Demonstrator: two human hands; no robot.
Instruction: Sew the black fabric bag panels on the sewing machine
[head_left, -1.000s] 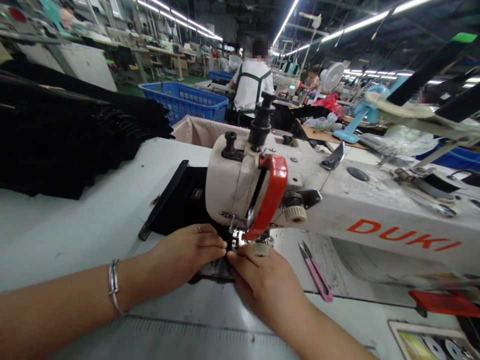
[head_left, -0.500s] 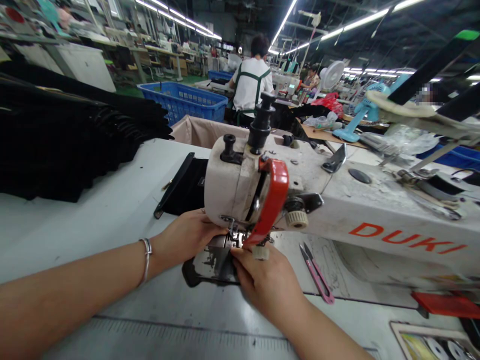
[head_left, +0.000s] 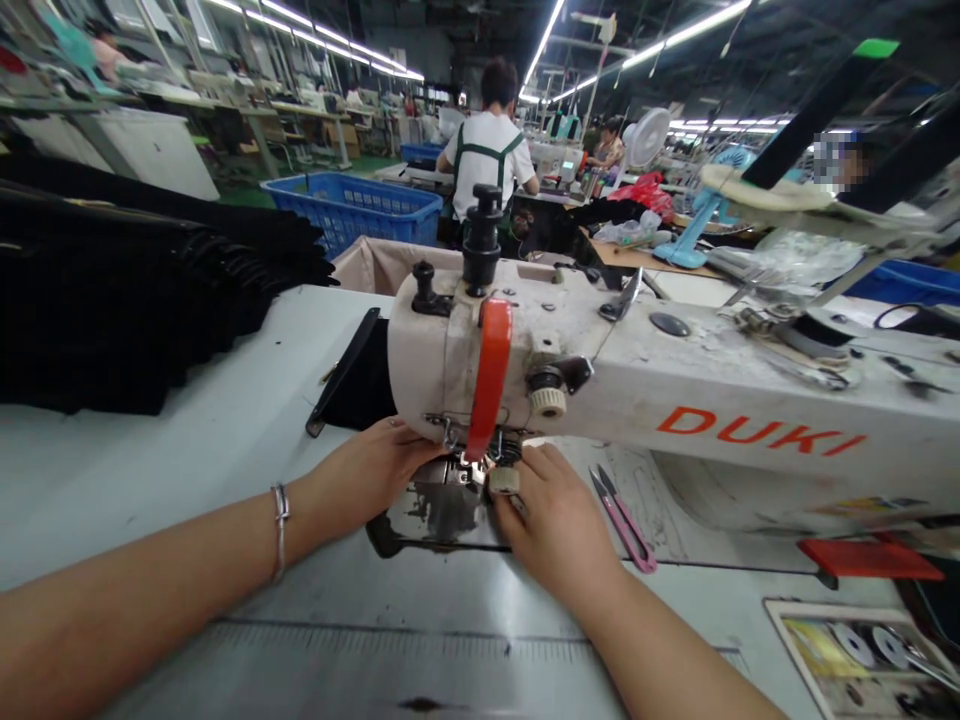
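A: What do we have nearest us?

B: Our forearms reach over the pale tabletop [head_left: 322, 590], where ruler marks [head_left: 420, 643] run across. At our right sits a framed tray [head_left: 780, 628] with round discs in it.

A: And our hands?

B: Our left hand [head_left: 367, 480], below a silvery bracelet [head_left: 280, 510], lies at the near side of the black cloth, its fingers bent toward the needle area. We cannot tell whether they pinch the cloth or only press it. Our right hand [head_left: 559, 515] curves in from the other side, just beside the small pale knob [head_left: 504, 481]; its fingertips are partly hidden, so we cannot tell whether they grasp anything.

A: What about us on the right?

B: Pink-handled snips [head_left: 630, 535] lie near that hand, under the arm of the sewing machine [head_left: 637, 350], which reads "DUKI".

A: Where is the black cloth [head_left: 360, 385] exactly?

B: It lies flat on the tabletop, its right part hidden behind the machine's head, a dark strip along its left edge.

A: And beyond?

B: We see a heap of black fabric [head_left: 112, 300] at left, then a blue basket [head_left: 367, 208], and a person in a white shirt [head_left: 487, 175], back toward us.
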